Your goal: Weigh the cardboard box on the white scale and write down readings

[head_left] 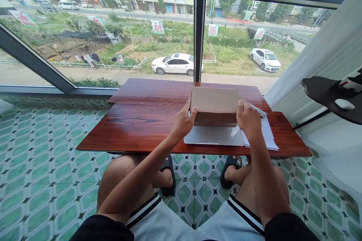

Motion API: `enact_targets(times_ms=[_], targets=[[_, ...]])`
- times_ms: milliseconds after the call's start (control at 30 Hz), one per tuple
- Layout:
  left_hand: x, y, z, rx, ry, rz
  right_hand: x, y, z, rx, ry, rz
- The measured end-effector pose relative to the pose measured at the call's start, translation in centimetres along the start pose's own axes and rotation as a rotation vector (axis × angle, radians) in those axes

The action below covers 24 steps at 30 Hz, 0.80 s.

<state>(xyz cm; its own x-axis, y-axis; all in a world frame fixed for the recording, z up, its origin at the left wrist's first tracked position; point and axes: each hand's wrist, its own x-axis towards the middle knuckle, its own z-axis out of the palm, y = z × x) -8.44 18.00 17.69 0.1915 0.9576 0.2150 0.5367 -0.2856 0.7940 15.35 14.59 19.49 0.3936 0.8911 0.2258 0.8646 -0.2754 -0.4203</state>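
A brown cardboard box [216, 100] is held between my two hands over the right half of the wooden table. My left hand [183, 121] grips its left side, the thumb near the front edge. On the opposite side, my right hand [249, 118] is closed round the right edge. Below the box's front lies a flat silver laptop [213, 135], partly covered by it. Beside the laptop, under my right hand, white papers [267, 135] rest on the table, with a clip near their upper part. Whether the box touches the laptop I cannot tell.
The dark red wooden table [135, 124] stands before a large window. At right, a dark shelf [319, 87] holds a white mouse-shaped object [344, 104], near a white curtain [305, 64]. My knees and slippered feet are at and below the table's front edge.
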Motion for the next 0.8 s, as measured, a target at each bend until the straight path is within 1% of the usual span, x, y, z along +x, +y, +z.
enact_targets(times_ms=[133,233,400,500,600,700,800], targets=[[0.0,-0.3,-1.4,0.077,0.043,-0.049,-0.2,-1.0,0.5,0.021,-0.008,-0.046],[0.0,-0.4,-2.8,0.135,0.095,-0.072,-0.5,-2.2,0.8,0.048,-0.047,-0.054],[-0.2,-0.7,-5.3,0.258,0.233,-0.063,-1.6,-4.6,1.2,0.080,-0.116,-0.080],[-0.1,-1.1,-6.9,0.316,0.322,-0.089,-2.5,-5.8,1.8,0.085,-0.138,-0.137],[-0.1,-1.5,-8.3,0.359,0.397,-0.111,-3.2,-6.9,2.5,0.142,-0.178,-0.195],[0.0,-1.8,-9.4,0.389,0.463,-0.135,-3.6,-7.9,3.2,0.199,-0.214,-0.222],[-0.1,-2.0,-10.1,0.399,0.507,-0.143,-3.9,-8.7,3.8,0.230,-0.221,-0.239]])
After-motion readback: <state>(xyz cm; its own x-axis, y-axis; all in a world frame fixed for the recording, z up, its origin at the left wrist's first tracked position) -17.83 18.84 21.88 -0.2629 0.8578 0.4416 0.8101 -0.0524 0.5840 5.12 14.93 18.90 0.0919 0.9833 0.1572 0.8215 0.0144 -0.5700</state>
